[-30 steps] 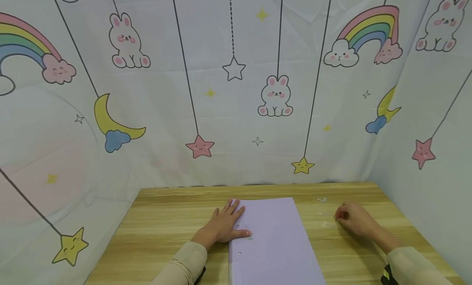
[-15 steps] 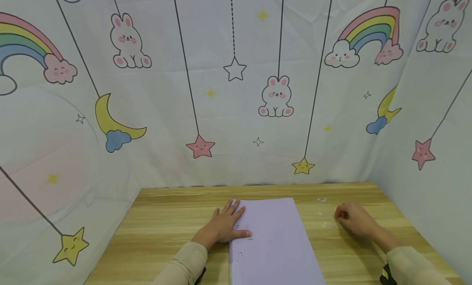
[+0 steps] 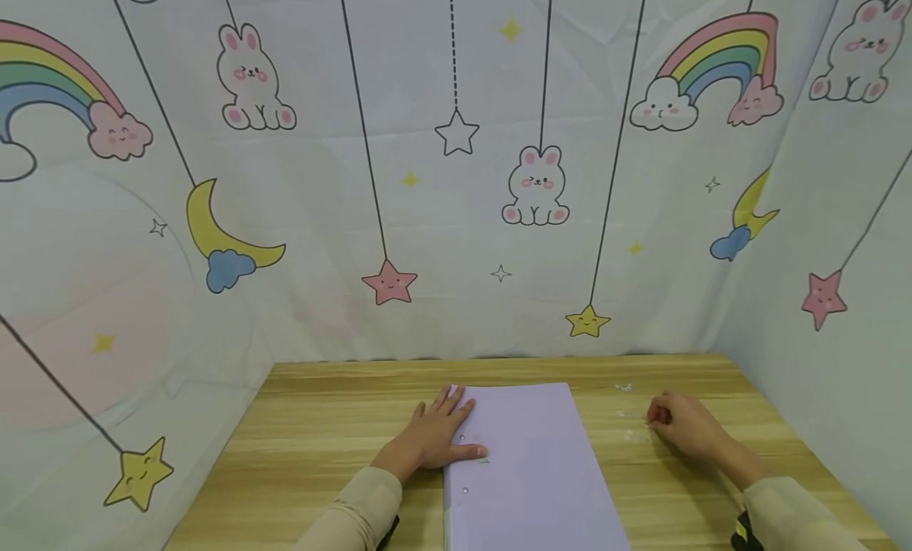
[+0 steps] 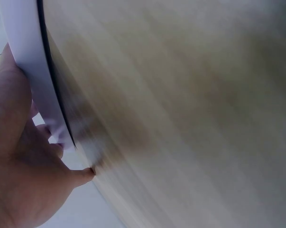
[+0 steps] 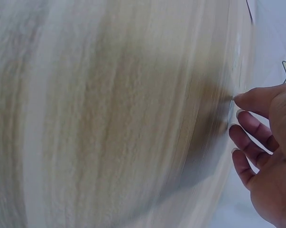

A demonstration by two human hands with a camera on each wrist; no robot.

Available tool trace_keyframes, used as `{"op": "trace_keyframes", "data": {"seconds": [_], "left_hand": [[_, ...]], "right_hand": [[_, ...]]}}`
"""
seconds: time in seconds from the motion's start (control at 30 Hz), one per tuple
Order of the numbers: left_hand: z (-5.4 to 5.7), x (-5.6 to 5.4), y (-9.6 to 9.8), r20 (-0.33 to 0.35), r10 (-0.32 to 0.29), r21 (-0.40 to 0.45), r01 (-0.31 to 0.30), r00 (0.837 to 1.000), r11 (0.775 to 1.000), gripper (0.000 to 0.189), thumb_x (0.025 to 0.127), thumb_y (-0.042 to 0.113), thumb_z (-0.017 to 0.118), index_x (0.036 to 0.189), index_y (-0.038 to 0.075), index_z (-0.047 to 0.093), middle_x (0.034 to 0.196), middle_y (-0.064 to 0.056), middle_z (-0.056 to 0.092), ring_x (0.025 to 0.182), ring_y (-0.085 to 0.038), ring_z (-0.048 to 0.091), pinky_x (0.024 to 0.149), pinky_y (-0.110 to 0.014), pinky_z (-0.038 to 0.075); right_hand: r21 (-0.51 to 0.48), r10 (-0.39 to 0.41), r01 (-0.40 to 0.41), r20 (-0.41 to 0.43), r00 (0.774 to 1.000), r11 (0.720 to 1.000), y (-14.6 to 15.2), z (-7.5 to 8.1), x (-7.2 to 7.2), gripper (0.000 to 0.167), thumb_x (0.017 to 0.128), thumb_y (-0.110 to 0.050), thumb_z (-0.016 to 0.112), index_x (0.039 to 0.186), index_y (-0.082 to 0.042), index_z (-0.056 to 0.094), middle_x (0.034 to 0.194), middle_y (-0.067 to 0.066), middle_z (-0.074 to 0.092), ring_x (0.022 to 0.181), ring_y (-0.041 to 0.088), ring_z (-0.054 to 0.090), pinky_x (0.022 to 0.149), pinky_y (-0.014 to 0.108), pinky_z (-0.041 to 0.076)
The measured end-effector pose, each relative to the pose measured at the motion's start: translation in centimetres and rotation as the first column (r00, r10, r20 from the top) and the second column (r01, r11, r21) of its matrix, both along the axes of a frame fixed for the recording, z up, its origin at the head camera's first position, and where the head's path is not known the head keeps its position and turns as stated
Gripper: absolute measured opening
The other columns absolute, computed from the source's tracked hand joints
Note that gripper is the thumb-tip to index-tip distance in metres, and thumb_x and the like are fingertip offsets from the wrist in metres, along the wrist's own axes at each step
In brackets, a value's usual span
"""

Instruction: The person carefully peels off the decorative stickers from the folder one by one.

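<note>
A pale purple binder point(image 3: 527, 456) lies on the wooden table, with two small metal rivets along its left side. My left hand point(image 3: 427, 436) rests spread on its upper left edge, thumb across the cover beside a small green mark. From the left wrist view the binder's edge point(image 4: 36, 57) shows under the fingers. To the right, my right hand point(image 3: 687, 426) is low at the table, thumb and index finger pinched together at a tiny clear piece point(image 5: 232, 98); the other fingers curl loosely. Small transparent pieces point(image 3: 624, 387) lie just left of it, too faint to identify.
The wooden table point(image 3: 342, 424) ends at a white cloth backdrop point(image 3: 321, 218) printed with rabbits, stars and rainbows, which also hangs along both sides. Dark straps show under both sleeves.
The head view has shifted very slightly. My left hand stays on the binder, and my right fingertips make only slight movements at the same spot.
</note>
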State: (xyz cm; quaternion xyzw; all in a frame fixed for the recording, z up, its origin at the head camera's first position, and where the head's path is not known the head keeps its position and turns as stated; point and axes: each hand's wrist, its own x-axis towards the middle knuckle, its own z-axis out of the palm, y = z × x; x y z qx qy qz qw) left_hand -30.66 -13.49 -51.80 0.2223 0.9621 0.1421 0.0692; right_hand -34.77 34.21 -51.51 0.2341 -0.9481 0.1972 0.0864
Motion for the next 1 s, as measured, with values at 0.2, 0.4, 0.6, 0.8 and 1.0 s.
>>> {"op": "trace_keyframes", "data": {"seconds": [0.2, 0.4, 0.6, 0.8, 1.0], "left_hand": [[0.4, 0.3, 0.1, -0.004, 0.009, -0.003, -0.009, 1.0, 1.0, 0.098, 0.095, 0.075, 0.059, 0.167, 0.014, 0.034, 0.177, -0.014, 0.016, 0.163, -0.037, 0.008, 0.121, -0.071, 0.02], [0.5, 0.3, 0.2, -0.001, 0.014, -0.004, -0.014, 1.0, 1.0, 0.098, 0.095, 0.075, 0.059, 0.167, 0.013, 0.035, 0.177, -0.014, 0.017, 0.163, -0.036, 0.009, 0.122, -0.071, 0.02], [0.5, 0.3, 0.2, -0.003, 0.012, -0.004, -0.012, 1.0, 1.0, 0.098, 0.095, 0.075, 0.059, 0.167, 0.013, 0.035, 0.177, -0.014, 0.017, 0.163, -0.036, 0.009, 0.122, -0.071, 0.02], [0.4, 0.2, 0.2, -0.001, 0.007, -0.004, -0.007, 1.0, 1.0, 0.097, 0.096, 0.075, 0.059, 0.167, 0.014, 0.034, 0.177, -0.014, 0.016, 0.163, -0.037, 0.009, 0.121, -0.071, 0.02], [0.4, 0.1, 0.1, -0.004, 0.005, -0.011, -0.005, 1.0, 1.0, 0.097, 0.096, 0.075, 0.058, 0.167, 0.014, 0.034, 0.177, -0.014, 0.016, 0.163, -0.037, 0.009, 0.121, -0.072, 0.021]], "right_hand": [[0.009, 0.021, -0.02, -0.027, 0.999, 1.0, 0.1, 0.1, 0.1, 0.021, 0.083, 0.002, 0.081, 0.08, -0.014, 0.068, 0.08, -0.007, 0.054, 0.072, 0.006, 0.049, 0.063, 0.03, 0.045], [0.0, 0.014, -0.014, -0.053, 0.999, 1.0, 0.3, 0.2, 0.1, 0.018, 0.086, -0.002, 0.082, 0.083, -0.015, 0.07, 0.08, -0.01, 0.057, 0.073, 0.005, 0.052, 0.065, 0.031, 0.048], [-0.048, -0.033, 0.03, -0.071, 0.997, 0.998, 0.2, 0.7, 0.5, 0.014, 0.093, -0.013, 0.079, 0.103, -0.004, 0.075, 0.094, 0.003, 0.071, 0.087, 0.024, 0.068, 0.077, 0.046, 0.057], [-0.041, -0.059, 0.055, -0.103, 0.993, 0.998, 0.1, 0.9, 0.7, 0.041, 0.093, -0.024, 0.08, 0.121, 0.004, 0.071, 0.113, 0.019, 0.074, 0.106, 0.044, 0.069, 0.09, 0.062, 0.053], [-0.007, -0.083, 0.083, -0.076, 0.994, 0.997, -0.1, 1.3, 0.9, 0.066, 0.096, -0.041, 0.076, 0.139, 0.007, 0.062, 0.134, 0.034, 0.063, 0.123, 0.059, 0.057, 0.098, 0.072, 0.045]]}}
